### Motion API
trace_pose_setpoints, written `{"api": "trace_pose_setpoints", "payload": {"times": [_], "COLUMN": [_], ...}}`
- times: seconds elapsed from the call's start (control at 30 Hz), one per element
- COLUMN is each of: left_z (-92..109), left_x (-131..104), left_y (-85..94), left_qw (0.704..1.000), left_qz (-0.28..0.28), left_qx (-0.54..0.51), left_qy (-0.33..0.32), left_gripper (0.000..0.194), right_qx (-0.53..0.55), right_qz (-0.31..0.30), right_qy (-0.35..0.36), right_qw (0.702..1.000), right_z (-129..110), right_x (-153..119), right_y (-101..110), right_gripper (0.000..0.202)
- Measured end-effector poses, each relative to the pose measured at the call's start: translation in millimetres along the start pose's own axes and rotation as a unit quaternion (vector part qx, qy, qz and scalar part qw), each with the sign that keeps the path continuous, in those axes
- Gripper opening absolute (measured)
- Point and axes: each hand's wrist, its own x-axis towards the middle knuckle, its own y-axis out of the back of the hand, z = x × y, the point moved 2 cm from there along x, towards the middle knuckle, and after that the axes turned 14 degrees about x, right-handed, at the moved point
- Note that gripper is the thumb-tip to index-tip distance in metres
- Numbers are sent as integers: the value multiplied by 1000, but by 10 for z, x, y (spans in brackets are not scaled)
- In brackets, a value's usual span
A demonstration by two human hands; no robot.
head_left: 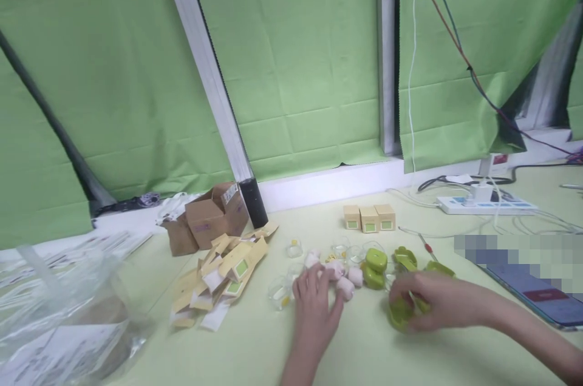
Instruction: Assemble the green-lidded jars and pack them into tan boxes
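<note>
My left hand lies with its fingers spread at the left edge of a group of pale pink pieces. To the right, my right hand curls its fingers over an open green case, partly hiding it. Between the hands sit closed green cases, one leaning on another. More open green parts lie behind my right hand. Several clear plastic pieces, some with yellow bits, lie around the pink ones.
Flattened yellow boxes are heaped at the left, before a brown carton and a black cylinder. Three small boxes stand at the back. A power strip, a red-handled tool, a phone and a plastic bag are also there.
</note>
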Motion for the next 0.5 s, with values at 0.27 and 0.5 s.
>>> {"api": "trace_pose_setpoints", "payload": {"times": [0.27, 0.5], "left_z": [-53, -71], "left_x": [103, 80], "left_y": [-217, -90], "left_qw": [996, 996], "left_qz": [-67, -10], "left_qx": [59, 88], "left_qy": [27, 6], "left_gripper": [42, 26], "right_qx": [43, -43], "right_qz": [-54, -30], "right_qy": [54, 74], "right_qw": [996, 996], "right_z": [-60, -264], "right_x": [34, 217], "right_y": [-456, -528], "right_gripper": [23, 20]}}
